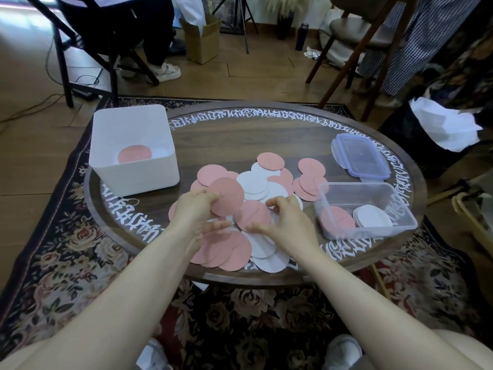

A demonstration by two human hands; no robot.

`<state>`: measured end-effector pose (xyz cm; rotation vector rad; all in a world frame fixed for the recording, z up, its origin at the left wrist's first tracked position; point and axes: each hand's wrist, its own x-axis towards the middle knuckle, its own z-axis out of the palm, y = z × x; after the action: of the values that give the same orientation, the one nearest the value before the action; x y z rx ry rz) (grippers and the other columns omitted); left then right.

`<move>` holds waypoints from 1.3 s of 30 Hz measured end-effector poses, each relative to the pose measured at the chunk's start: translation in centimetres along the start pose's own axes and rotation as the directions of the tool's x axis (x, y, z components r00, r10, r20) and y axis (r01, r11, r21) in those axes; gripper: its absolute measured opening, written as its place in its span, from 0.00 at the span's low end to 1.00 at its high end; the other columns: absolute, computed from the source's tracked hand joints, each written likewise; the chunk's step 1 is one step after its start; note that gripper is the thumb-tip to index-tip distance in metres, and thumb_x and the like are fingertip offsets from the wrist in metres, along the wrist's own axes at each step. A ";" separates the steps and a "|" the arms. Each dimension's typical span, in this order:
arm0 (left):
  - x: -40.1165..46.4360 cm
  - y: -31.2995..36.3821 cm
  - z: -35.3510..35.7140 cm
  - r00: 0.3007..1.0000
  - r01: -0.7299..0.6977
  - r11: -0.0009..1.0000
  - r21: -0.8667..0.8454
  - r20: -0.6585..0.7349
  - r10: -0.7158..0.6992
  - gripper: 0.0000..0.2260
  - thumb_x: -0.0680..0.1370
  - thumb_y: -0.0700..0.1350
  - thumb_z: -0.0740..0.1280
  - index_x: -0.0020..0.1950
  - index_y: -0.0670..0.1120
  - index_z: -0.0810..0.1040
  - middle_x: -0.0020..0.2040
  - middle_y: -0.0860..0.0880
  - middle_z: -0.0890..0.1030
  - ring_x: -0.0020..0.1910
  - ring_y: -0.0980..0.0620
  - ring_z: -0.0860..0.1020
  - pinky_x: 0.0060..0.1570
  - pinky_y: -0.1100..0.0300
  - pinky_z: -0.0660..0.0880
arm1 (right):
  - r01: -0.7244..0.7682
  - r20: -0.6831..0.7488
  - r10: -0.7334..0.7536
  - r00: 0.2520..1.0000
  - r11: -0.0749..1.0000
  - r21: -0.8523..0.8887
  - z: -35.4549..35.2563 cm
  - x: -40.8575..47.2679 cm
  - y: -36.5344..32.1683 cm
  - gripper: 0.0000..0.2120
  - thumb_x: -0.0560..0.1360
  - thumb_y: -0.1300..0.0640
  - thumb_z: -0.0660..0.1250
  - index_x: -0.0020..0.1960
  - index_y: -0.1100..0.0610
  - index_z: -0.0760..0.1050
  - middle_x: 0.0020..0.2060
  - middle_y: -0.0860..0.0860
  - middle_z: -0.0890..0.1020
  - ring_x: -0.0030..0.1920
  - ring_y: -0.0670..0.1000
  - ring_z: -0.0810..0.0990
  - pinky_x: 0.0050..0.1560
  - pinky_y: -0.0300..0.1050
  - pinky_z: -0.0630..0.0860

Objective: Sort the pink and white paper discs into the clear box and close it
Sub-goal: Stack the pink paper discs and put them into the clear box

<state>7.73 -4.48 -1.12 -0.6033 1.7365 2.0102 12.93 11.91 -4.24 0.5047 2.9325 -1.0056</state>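
Paper discs (256, 182), pink and white, lie in a loose overlapping heap that we see from the head camera spread across the middle of the round wooden table (240, 134), whose rim carries a band of white lettering. We take the clear box (365, 209) as our landmark: it sits open at the right of the heap, its near left corner just beside the outermost pink discs, and inside it we see a pink stack (336, 218) at the left end and a white stack (373, 216) next to it at the right. Beyond the box, toward the far edge of the table, its lid (360, 156) lies flat, clear with a purple rim and latches, with a white disc partly under it. Well to the left of the box, past the whole heap, stands a white tub (133, 150) with a pink disc and a white one on its floor. Our left hand (196, 212) is over the heap's left part, fingers curled, pinching one pink disc (226, 196) that is lifted and tilted above the others. Our right hand (280, 217) is nearer the box, fingers bent down onto the heap, fingertips touching a pink disc and white ones beneath; we cannot tell whether it grips any of them. Under the table lies a dark floral rug (66, 249).
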 end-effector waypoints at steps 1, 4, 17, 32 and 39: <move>-0.1 0.0 -0.2 1.000 0.003 1.000 0.003 0.004 -0.003 0.05 0.79 0.40 0.63 0.49 0.42 0.78 0.60 0.38 0.76 0.36 0.42 0.81 0.35 0.53 0.82 | 0.012 0.009 -0.012 1.000 0.999 -0.034 0.3 0.0 -0.1 0.26 0.63 0.40 0.75 0.55 0.50 0.70 0.53 0.46 0.71 0.52 0.49 0.75 0.48 0.48 0.73; -0.2 0.0 -1.0 1.000 0.013 1.000 0.013 0.022 -0.013 0.06 0.79 0.40 0.62 0.47 0.43 0.78 0.58 0.36 0.77 0.36 0.39 0.81 0.31 0.52 0.82 | 0.031 -0.020 -0.031 0.999 0.999 0.007 0.6 0.1 -0.2 0.20 0.65 0.46 0.74 0.49 0.52 0.68 0.49 0.47 0.71 0.48 0.51 0.76 0.44 0.49 0.72; -1.0 0.0 -1.7 0.988 0.000 1.000 0.002 0.154 0.000 0.10 0.79 0.43 0.64 0.58 0.42 0.78 0.51 0.41 0.82 0.39 0.43 0.83 0.30 0.56 0.80 | -0.102 0.085 0.059 0.995 0.707 0.700 -0.7 -0.4 -2.6 0.07 0.73 0.58 0.71 0.40 0.56 0.74 0.27 0.46 0.75 0.25 0.44 0.69 0.26 0.32 0.65; -0.5 0.4 -2.3 0.998 -0.031 0.990 -0.137 -0.057 0.023 0.03 0.78 0.40 0.65 0.50 0.44 0.78 0.51 0.42 0.79 0.41 0.43 0.82 0.28 0.51 0.81 | 0.207 0.253 -0.165 0.953 0.967 -0.151 1.1 -2.9 -1.9 0.25 0.60 0.44 0.77 0.50 0.49 0.69 0.47 0.44 0.70 0.48 0.47 0.73 0.44 0.45 0.70; -0.6 0.6 -2.1 1.000 -0.027 0.989 -0.142 -0.015 0.025 0.05 0.80 0.42 0.62 0.46 0.47 0.76 0.46 0.43 0.80 0.37 0.46 0.82 0.30 0.51 0.81 | 0.028 0.269 -0.056 0.961 0.994 0.108 1.0 -1.8 -1.3 0.14 0.67 0.54 0.74 0.38 0.49 0.68 0.34 0.45 0.76 0.35 0.46 0.72 0.40 0.44 0.70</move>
<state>8.03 -6.61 -0.55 -0.6436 1.6253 2.1666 14.13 9.84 -4.07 0.2795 2.6694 -1.1347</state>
